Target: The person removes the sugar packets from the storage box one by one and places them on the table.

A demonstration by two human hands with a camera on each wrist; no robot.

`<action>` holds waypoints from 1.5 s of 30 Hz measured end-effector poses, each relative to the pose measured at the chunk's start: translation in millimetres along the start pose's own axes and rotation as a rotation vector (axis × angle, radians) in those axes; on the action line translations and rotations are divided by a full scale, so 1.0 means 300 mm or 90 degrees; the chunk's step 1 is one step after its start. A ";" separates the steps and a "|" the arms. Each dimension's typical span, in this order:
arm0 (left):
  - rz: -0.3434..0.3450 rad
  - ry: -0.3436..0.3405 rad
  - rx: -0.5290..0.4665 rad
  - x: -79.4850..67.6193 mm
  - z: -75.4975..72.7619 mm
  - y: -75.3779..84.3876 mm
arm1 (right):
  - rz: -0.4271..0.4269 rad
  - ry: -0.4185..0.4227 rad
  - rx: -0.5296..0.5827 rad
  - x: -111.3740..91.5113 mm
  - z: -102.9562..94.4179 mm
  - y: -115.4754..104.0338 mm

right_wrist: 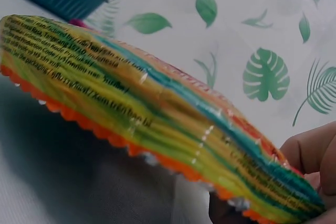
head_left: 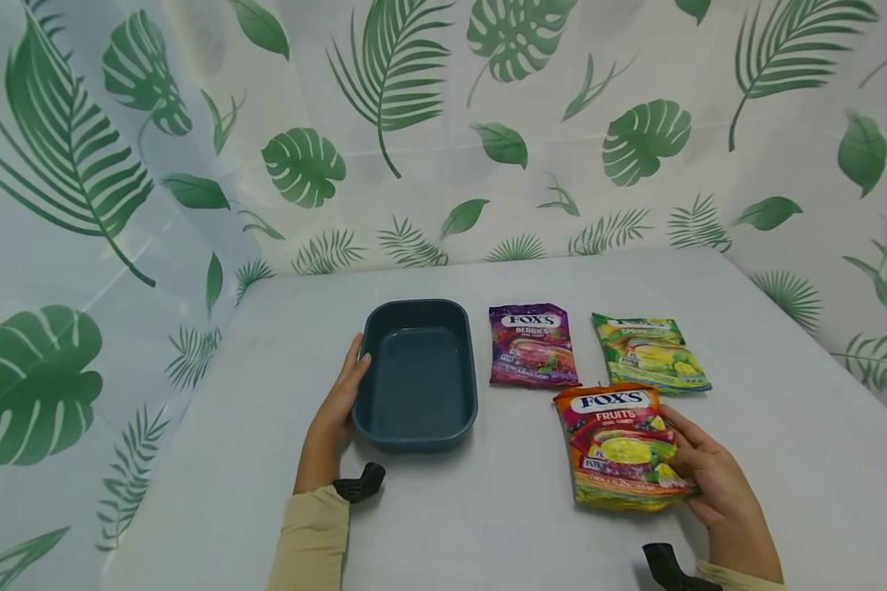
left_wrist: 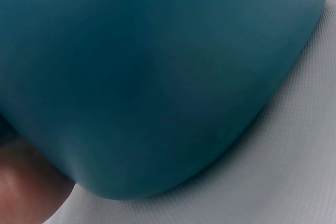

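Observation:
A dark teal rectangular tub (head_left: 415, 439) stands on the white table, its open top facing up. At its left side my left hand (head_left: 340, 398) grips the wall, thumb over the rim. The left wrist view is filled by the tub's smooth side (left_wrist: 157, 87), with part of the hand (left_wrist: 29, 184) at the lower left. My right hand (head_left: 717, 472) holds an orange-red bag of Fox's Fruits candy (head_left: 624, 451) by its right edge. Seen from the right wrist, the bag (right_wrist: 136, 98) is tilted above the tabletop, with its crimped orange end toward the camera.
Between the tub and the right hand lies a purple Fox's Berries candy bag (head_left: 532, 346). A green-yellow Fox's candy bag (head_left: 650, 353) lies to its right, behind the held bag. A leaf-patterned curtain (head_left: 429, 164) surrounds the table's back and sides.

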State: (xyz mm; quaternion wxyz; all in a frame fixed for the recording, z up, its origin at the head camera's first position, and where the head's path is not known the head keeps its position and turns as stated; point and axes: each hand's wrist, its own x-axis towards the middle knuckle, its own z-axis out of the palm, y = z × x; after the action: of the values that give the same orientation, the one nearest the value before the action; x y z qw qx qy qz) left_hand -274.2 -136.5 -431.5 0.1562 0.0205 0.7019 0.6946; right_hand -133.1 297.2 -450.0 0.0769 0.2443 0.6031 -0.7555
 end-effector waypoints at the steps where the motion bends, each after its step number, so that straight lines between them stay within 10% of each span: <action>1: 0.000 0.001 -0.001 0.000 0.001 0.001 | -0.002 0.004 -0.012 0.001 -0.002 0.000; 45: -0.004 0.025 -0.021 0.050 0.004 -0.066 | 0.002 0.135 -0.582 -0.022 0.021 -0.064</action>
State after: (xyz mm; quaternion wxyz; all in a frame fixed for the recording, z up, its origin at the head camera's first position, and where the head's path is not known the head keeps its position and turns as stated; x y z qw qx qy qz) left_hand -284.5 -132.4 -453.7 0.1448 0.0020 0.6935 0.7057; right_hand -137.0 295.0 -429.3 0.1155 0.2619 0.8782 -0.3831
